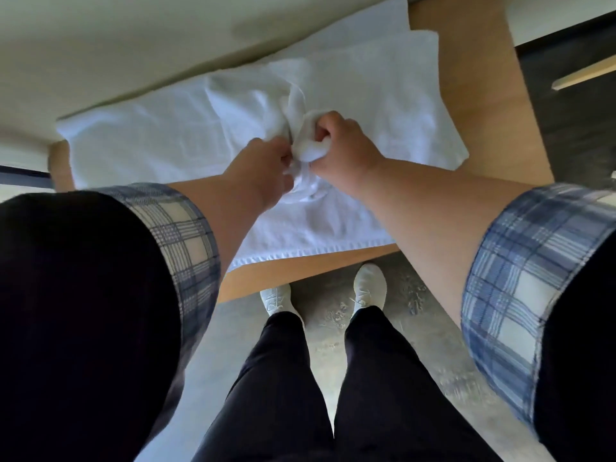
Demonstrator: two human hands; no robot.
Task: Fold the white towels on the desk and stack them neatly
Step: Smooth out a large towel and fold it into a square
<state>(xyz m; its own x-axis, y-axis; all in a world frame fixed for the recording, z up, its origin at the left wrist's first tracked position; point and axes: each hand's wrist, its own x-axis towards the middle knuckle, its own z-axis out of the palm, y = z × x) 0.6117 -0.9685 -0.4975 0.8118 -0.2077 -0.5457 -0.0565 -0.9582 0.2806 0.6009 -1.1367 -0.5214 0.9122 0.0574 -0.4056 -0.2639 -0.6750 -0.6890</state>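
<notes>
White towel (pixel 311 150), limp and light I judge, bunched between my pinching left hand (pixel 263 171) and right hand (pixel 340 141); regrip at corners.

towels (pixel 150 138) perhaps two, far corner cropped

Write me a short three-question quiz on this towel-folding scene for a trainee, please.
1. True or false: the left hand and the right hand both grip the bunched white towel.
2. Multiple choice: the towels lie on A) a wooden desk, B) a bed, C) the floor.
3. Fill in the blank: the person's shoes are ___ in colour.

Key: 1 true; 2 A; 3 white.
</notes>
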